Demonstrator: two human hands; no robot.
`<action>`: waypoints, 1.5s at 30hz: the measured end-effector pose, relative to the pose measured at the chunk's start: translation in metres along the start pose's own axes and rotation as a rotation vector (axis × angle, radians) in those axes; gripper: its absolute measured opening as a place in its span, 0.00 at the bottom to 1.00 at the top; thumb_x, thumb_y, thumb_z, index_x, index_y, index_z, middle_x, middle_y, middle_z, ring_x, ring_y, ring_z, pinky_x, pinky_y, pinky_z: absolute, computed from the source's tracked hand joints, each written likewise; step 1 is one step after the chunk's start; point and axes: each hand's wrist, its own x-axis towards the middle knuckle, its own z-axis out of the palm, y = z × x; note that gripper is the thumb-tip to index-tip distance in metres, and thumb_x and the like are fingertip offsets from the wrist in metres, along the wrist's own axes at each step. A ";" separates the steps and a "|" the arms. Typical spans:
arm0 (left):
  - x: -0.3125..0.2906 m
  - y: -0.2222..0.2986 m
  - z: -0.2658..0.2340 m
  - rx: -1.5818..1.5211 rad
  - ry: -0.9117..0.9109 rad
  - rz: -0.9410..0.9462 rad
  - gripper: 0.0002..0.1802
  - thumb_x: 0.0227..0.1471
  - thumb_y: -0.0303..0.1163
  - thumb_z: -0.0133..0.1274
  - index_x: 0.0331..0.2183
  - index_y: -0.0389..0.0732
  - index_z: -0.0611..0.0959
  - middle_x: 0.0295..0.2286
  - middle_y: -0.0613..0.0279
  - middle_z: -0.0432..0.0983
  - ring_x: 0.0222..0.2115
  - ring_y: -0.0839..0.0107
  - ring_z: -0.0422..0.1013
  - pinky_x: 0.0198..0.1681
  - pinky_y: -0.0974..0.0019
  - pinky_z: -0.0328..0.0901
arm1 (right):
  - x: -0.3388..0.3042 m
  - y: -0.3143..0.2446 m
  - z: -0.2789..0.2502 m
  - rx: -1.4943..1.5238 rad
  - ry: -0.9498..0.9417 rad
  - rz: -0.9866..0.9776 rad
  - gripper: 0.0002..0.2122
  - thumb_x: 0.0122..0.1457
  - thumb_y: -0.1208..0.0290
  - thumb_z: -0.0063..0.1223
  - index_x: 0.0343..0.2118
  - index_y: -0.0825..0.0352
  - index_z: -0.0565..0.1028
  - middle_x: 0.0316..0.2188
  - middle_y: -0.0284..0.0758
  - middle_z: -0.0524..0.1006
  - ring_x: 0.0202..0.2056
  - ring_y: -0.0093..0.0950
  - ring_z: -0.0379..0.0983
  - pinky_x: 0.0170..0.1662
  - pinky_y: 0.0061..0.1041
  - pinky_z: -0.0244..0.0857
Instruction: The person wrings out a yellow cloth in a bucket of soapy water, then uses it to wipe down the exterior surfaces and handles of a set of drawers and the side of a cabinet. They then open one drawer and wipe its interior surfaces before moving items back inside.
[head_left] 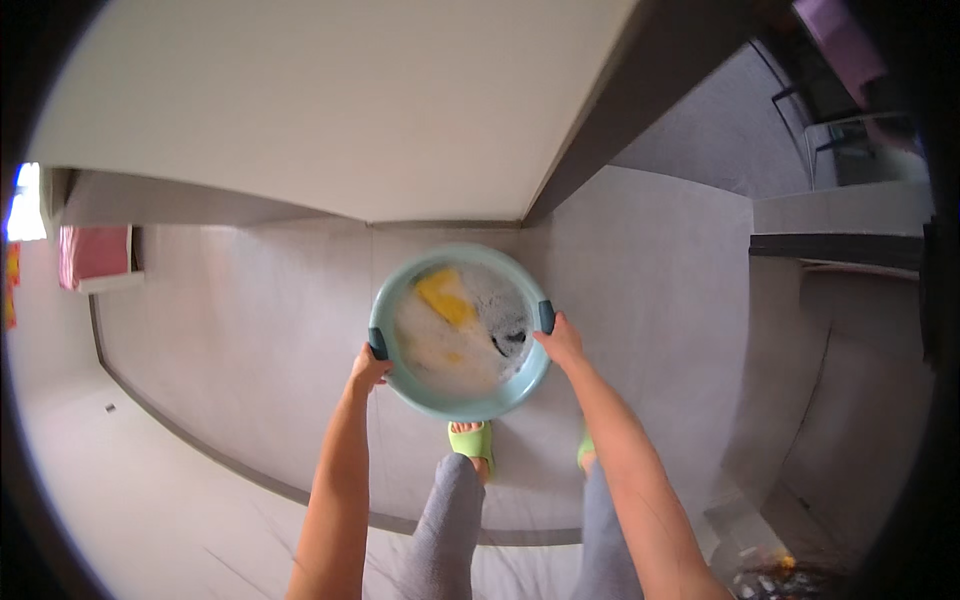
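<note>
A round pale-green basin (458, 408) with dark grips on its sides is held out in front of me, above the floor. My left hand (371, 367) is closed on its left side, just below the dark grip there. On the opposite side my right hand (561, 342) grips the rim by the other dark grip (546, 316). Inside, foamy water (440, 345) surrounds a yellow cloth-like piece (446, 296). Something black (510, 342) pokes through the suds at the right; its kind is unclear.
Ahead stands a pale wall (330, 110) whose corner ends in a dark edge. Grey floor (650, 280) lies around my feet in green slippers (470, 440). A bed-like pink item (97, 256) is at the far left. A dark ledge (835, 248) juts in at the right.
</note>
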 end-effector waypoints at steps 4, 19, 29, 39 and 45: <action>-0.075 -0.057 -0.012 -0.103 -0.019 -0.159 0.38 0.38 0.27 0.63 0.52 0.42 0.66 0.40 0.54 0.74 0.37 0.60 0.75 0.29 0.54 0.77 | -0.044 -0.007 0.019 -0.026 -0.161 0.016 0.27 0.51 0.63 0.62 0.50 0.72 0.65 0.43 0.54 0.76 0.45 0.49 0.74 0.49 0.43 0.67; -0.140 -0.028 0.163 -0.358 0.650 -0.073 0.39 0.45 0.27 0.55 0.58 0.40 0.61 0.48 0.43 0.71 0.47 0.48 0.71 0.49 0.53 0.68 | -0.006 -0.082 0.077 -0.507 -0.113 -0.794 0.30 0.55 0.70 0.55 0.61 0.64 0.60 0.51 0.44 0.69 0.55 0.42 0.63 0.54 0.39 0.62; -0.090 0.053 0.163 -0.051 0.893 0.665 0.40 0.45 0.21 0.53 0.60 0.37 0.61 0.56 0.49 0.62 0.56 0.52 0.60 0.58 0.53 0.56 | 0.066 -0.086 0.102 -0.704 -0.175 -1.100 0.11 0.52 0.73 0.50 0.37 0.70 0.76 0.31 0.51 0.78 0.37 0.48 0.77 0.38 0.46 0.71; -0.071 0.060 0.122 0.182 0.504 0.602 0.24 0.49 0.27 0.51 0.51 0.42 0.74 0.41 0.51 0.77 0.47 0.53 0.70 0.49 0.55 0.65 | 0.052 -0.070 0.119 -0.956 -0.266 -1.198 0.12 0.51 0.65 0.56 0.38 0.63 0.80 0.33 0.39 0.82 0.38 0.38 0.79 0.41 0.37 0.71; -0.095 0.053 0.123 0.256 0.528 1.063 0.28 0.45 0.19 0.46 0.51 0.41 0.76 0.47 0.51 0.75 0.50 0.51 0.68 0.55 0.55 0.63 | -0.012 -0.104 0.047 -0.283 -0.565 -0.999 0.16 0.55 0.62 0.56 0.43 0.66 0.76 0.37 0.40 0.79 0.43 0.31 0.74 0.48 0.30 0.65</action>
